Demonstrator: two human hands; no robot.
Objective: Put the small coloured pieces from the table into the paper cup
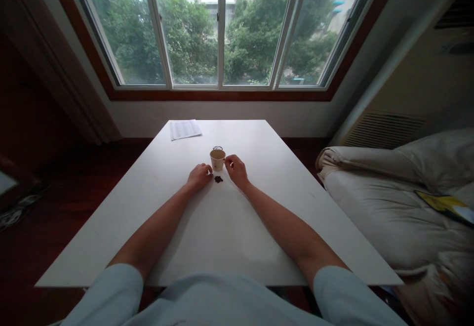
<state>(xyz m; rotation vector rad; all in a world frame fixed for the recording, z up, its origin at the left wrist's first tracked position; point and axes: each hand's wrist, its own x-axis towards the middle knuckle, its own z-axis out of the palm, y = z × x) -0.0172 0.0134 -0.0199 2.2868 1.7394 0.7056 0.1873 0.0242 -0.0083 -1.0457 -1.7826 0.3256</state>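
Observation:
A pale paper cup [217,163] stands upright near the middle of the white table [229,237], its open mouth towards me. Just in front of it lies a small heap of dark brown pieces, like beans [218,180]. My right hand [236,169] is raised at the cup's right side, thumb and fingertips pinched close to the rim. A tiny dark spot shows at those fingertips, too small to name. To the left of the heap, my left hand [200,175] rests on the tabletop with curled fingers; whatever they hold, if anything, is hidden.
Behind the cup is a thin dark looped outline [217,147], partly covered by it. Printed sheets of paper [185,129] lie at the table's far left corner. A cushioned sofa [374,207] is on the right, and a wide window [220,34] beyond the table.

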